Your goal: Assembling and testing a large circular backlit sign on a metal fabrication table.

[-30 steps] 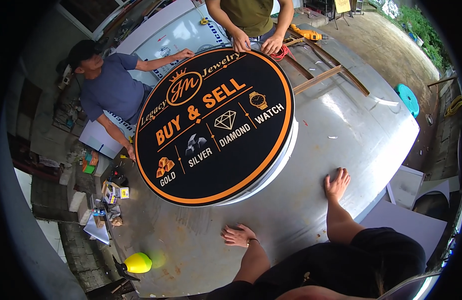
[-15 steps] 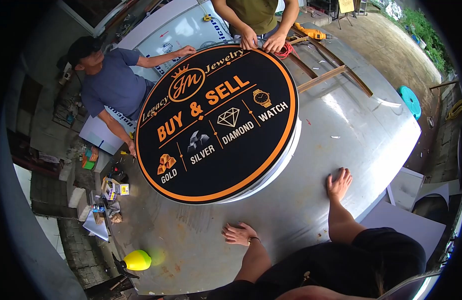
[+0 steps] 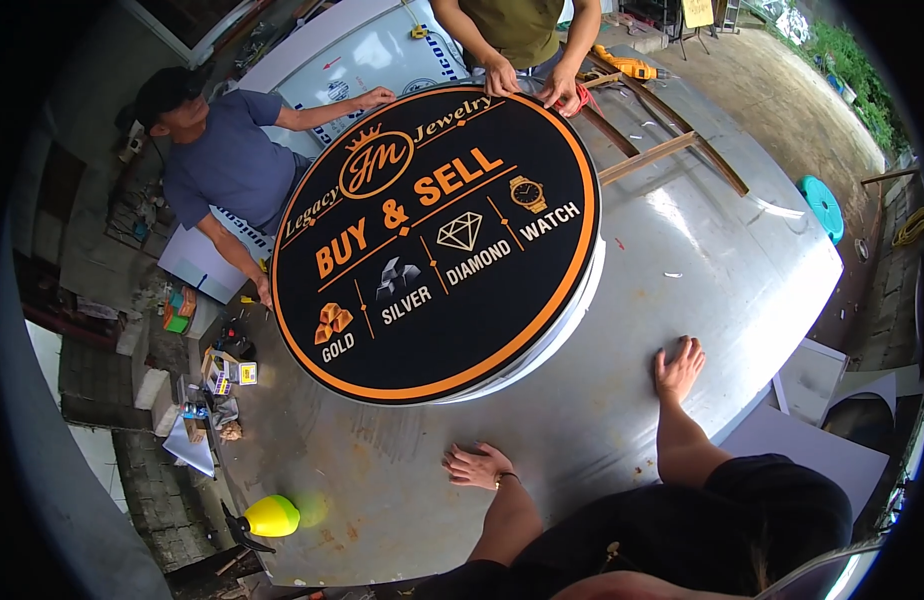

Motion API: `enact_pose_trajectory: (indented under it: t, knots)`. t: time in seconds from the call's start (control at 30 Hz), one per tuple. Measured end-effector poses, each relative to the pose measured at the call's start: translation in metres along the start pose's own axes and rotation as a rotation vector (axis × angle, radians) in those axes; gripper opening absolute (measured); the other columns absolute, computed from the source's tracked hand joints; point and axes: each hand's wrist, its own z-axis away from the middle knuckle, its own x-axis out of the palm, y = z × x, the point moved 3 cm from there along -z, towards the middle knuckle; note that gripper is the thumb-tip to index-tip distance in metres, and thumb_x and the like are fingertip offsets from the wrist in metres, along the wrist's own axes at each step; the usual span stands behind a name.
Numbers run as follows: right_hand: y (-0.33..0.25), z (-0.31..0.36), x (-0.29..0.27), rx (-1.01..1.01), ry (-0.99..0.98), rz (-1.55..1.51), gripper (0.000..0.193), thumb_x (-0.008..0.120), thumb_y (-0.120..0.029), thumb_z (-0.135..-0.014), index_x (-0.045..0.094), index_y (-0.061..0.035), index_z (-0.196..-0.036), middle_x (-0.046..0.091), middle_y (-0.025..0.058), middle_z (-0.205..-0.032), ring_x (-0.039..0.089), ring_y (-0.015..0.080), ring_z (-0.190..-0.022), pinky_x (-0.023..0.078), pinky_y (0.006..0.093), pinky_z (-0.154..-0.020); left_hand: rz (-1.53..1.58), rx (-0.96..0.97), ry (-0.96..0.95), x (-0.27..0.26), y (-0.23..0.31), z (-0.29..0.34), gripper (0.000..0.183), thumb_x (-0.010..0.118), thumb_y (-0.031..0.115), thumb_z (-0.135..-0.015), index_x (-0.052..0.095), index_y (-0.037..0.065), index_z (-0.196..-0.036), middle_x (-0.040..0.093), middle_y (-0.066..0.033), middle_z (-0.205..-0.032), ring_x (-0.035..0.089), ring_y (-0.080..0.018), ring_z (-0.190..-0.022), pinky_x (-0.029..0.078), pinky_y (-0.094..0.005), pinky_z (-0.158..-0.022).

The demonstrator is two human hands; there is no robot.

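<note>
My left hand (image 3: 474,467) lies palm down on the bare metal tabletop (image 3: 582,440), fingers spread, holding nothing. Farther right, my right hand (image 3: 679,368) also rests flat on the metal with its fingers apart. Beyond both hands is a large round sign (image 3: 407,225), black-faced with an orange ring, lettering and small pictures, and a white side edge. Neither of my hands touches it. A person in a blue shirt (image 3: 232,150) has hands on its left and far rim. Another person in an olive shirt (image 3: 507,30) has both hands at its far rim.
A yellow spray bottle (image 3: 272,516) stands near the table's left front edge. Steel bars (image 3: 652,155) and a yellow power drill (image 3: 627,65) lie at the far right, beside a teal stool (image 3: 820,208). Small boxes (image 3: 222,375) and scraps line the left edge.
At the far rim, one hand of the person in the olive shirt has shifted slightly right, over part of the red cord. My hands stay in place.
</note>
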Motion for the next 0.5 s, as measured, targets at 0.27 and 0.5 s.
enact_pose_trajectory:
  t: [0.27, 0.5]
  knots:
    - [0.0015, 0.0001, 0.0008, -0.005, -0.008, -0.007, 0.056, 0.059, -0.031, -0.074, 0.043, -0.0034, -0.120, 0.041, 0.0166, -0.123, 0.038, 0.0363, -0.113, 0.027, 0.0438, -0.103, 0.006, -0.004, -0.009, -0.0035, 0.0024, 0.0006, 0.052, 0.051, 0.027, -0.079, 0.040, 0.009, -0.127, 0.037, -0.0145, -0.134, 0.027, -0.0335, -0.132, 0.019, -0.0592, -0.106]
    - [-0.0001, -0.0005, -0.0005, -0.005, -0.019, -0.007, 0.057, 0.058, -0.032, -0.074, 0.043, -0.0030, -0.121, 0.041, 0.0170, -0.123, 0.038, 0.0366, -0.112, 0.027, 0.0440, -0.103, 0.015, -0.016, -0.015, -0.0030, 0.0020, 0.0001, 0.053, 0.050, 0.027, -0.078, 0.040, 0.009, -0.127, 0.037, -0.0143, -0.135, 0.027, -0.0330, -0.132, 0.019, -0.0594, -0.106]
